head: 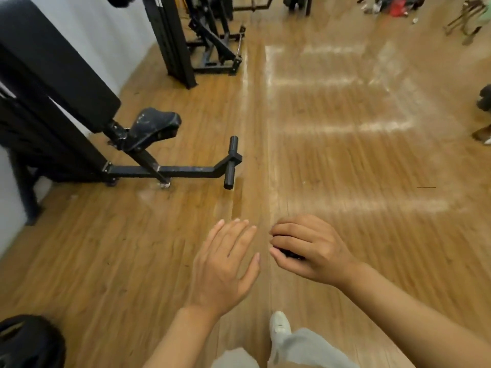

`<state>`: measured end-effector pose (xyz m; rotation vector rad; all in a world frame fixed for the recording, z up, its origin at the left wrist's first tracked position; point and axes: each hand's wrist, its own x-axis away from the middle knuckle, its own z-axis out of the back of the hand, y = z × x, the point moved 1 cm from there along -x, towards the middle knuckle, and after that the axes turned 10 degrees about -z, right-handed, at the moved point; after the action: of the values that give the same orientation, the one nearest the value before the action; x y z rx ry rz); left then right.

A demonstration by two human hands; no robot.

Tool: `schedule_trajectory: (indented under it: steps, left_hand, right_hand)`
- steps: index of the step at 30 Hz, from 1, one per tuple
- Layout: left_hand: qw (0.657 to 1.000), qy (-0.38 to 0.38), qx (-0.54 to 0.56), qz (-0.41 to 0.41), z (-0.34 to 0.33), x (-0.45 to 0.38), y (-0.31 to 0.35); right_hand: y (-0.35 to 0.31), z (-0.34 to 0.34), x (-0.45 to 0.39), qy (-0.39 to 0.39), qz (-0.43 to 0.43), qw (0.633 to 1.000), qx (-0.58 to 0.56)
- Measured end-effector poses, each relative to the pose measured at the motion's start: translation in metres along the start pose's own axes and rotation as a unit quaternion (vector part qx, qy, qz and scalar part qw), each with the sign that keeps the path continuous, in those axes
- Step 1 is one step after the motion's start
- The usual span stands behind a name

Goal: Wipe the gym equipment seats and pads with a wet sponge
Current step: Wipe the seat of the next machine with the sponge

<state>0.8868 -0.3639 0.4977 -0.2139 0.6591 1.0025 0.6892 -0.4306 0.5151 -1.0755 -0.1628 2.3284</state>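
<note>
While right hand (305, 248) curls round a dark object, likely the sponge (291, 254), left hand (225, 261) is flat, empty. Seat (152, 126) well ahead-left of hands; risk: drips slicking floor (345, 155).

I see a wood-plank floor (132, 261) with pale window-light patches (337, 128) ahead and to the right of the hands. A white wall (87, 30) runs along the far left. Beyond the hands, at the top right, blurred clutter (396, 6) lies on the floor. A dark round object (29, 341) sits low left.
</note>
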Motion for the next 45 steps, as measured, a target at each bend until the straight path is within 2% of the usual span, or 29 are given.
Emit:
schedule_trajectory:
  steps: [9,18,22,30,39,45]
  left_hand:
    - [0.987,-0.006,-0.063,0.149,-0.029,-0.041,-0.099]
    - [0.976,0.020,-0.093,0.195,-0.067,-0.081,-0.251]
    - [0.973,0.029,-0.107,0.202,-0.072,-0.104,-0.318]
    - [0.956,0.020,-0.142,0.254,-0.092,-0.139,-0.407]
    - [0.909,0.025,-0.213,0.358,-0.141,-0.213,-0.494]
    - [0.885,0.045,-0.236,0.399,-0.164,-0.263,-0.534]
  right_hand:
    - [0.095,-0.078,-0.105,-0.038,0.036,0.996,-0.073]
    - [0.165,-0.181,-0.222,-0.090,0.052,0.991,-0.085]
    - [0.191,-0.221,-0.285,-0.089,0.060,0.989,-0.097]
    - [0.256,-0.288,-0.370,-0.103,0.077,0.982,-0.137]
    - [0.348,-0.364,-0.472,-0.142,0.149,0.952,-0.229]
    - [0.400,-0.396,-0.537,-0.168,0.187,0.932,-0.259]
